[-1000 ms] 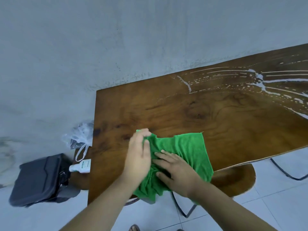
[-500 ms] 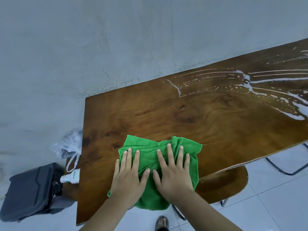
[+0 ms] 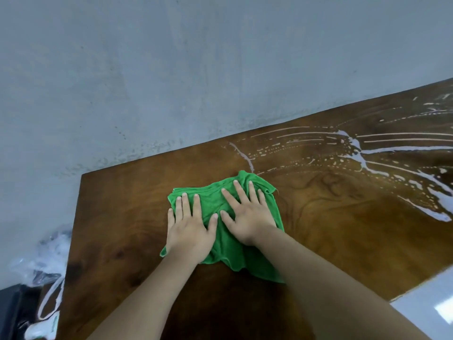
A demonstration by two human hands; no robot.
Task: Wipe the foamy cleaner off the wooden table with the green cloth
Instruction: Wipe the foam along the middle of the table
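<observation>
A green cloth [image 3: 226, 246] lies spread on the wooden table [image 3: 117, 217], near its left half. My left hand [image 3: 188, 224] presses flat on the cloth's left part, fingers straight and apart. Beside it, my right hand [image 3: 247, 214] presses flat on the cloth's right part, its fingertips near the cloth's far edge. White foamy cleaner [image 3: 367, 158] streaks the table's right side, starting just past the cloth's far right corner and running to the right edge of the view.
A grey wall [image 3: 171, 69] runs along the table's far edge. Left of the table, low down, hang a clear plastic bag [image 3: 46, 261], a white bottle [image 3: 41, 332] and a dark case [image 3: 12, 312]. Pale floor tiles [image 3: 429, 300] show at the lower right.
Both hands flattened onto the cloth, then slid it away from me across the table, toward the foam streaks. The view has moved closer to the table.
</observation>
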